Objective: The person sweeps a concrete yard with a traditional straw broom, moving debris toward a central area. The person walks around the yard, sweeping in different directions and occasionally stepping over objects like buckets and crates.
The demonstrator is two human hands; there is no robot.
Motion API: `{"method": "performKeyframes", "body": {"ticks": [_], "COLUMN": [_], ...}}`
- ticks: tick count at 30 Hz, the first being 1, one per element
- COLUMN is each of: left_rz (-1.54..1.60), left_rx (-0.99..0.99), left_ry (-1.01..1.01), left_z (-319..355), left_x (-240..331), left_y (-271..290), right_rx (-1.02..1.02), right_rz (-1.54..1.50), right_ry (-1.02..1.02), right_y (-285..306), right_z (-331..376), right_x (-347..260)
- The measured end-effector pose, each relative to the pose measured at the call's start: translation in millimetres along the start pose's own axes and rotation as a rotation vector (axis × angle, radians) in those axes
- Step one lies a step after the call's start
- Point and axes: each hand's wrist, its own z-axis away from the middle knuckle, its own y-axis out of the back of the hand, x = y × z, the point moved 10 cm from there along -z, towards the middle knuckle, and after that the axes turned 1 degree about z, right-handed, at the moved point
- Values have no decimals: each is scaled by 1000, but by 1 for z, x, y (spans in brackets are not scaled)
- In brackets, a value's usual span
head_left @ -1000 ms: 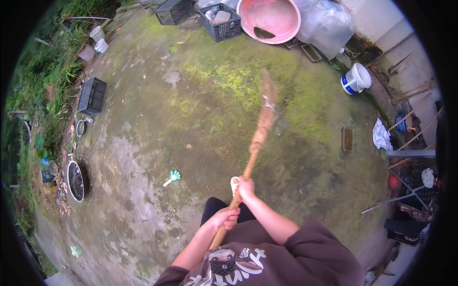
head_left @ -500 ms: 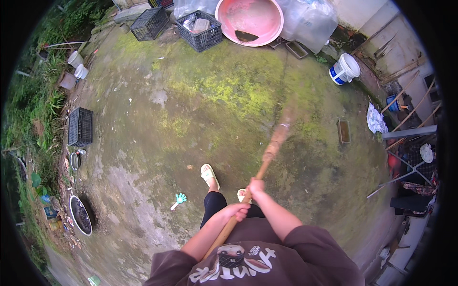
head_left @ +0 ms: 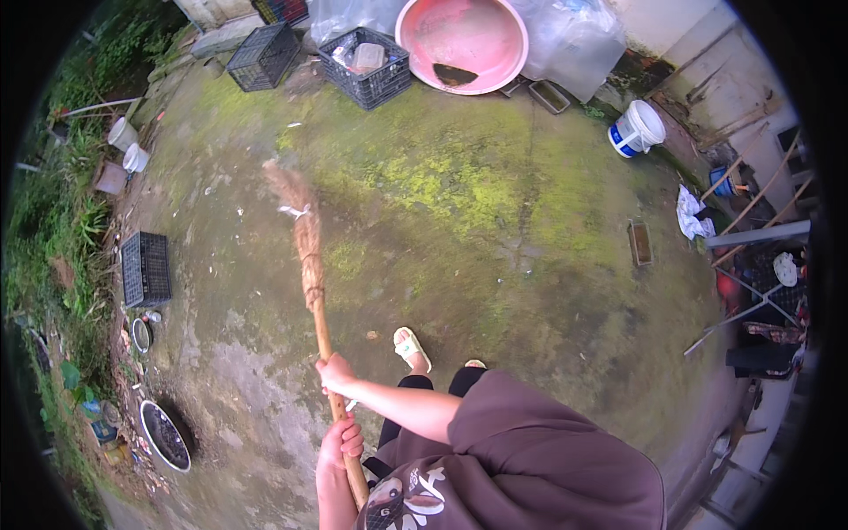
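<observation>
A long broom (head_left: 306,252) with a straw-coloured bristle head and a wooden handle slants away from my body to the left of my feet. My right hand (head_left: 334,373) is wrapped round the middle of the handle. Lower down, nearer my shirt, my left hand (head_left: 341,442) grips the same handle. The bristle tips are slightly blurred over the mossy concrete ground (head_left: 424,256); whether they touch it I cannot tell. A scrap of something white clings to the broom head.
Black crates (head_left: 263,58) and a pink basin (head_left: 461,40) stand at the far side. A white bucket (head_left: 636,129) and a shallow rectangular tray (head_left: 640,244) are to the right. Along the left edge sit another black crate (head_left: 146,269) and a round dark-filled basin (head_left: 165,435).
The broom has swung from right to left, and both hands have moved left with it, still holding the handle. The small green hand-shaped thing near my feet is no longer clearly visible.
</observation>
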Motion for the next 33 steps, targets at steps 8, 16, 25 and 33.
{"method": "performKeyframes", "body": {"ticks": [8,16,25,33], "left_rz": [-641,-769,16,468], "left_rx": [-150,-170,-94,-24], "left_ry": [509,902,502,-135], "left_z": [-124,-269,-221,-121], "left_x": [-63,-153,31,156], "left_y": [-154,-283,-242,-211], "right_rx": [584,916,388,-145], "right_rz": [-528,-710,-272,245], "right_ry": [9,-112,-177,-69], "right_y": [297,530,310,49], "right_z": [5,6,-139,-139], "right_x": [-7,8,-131,-229]}}
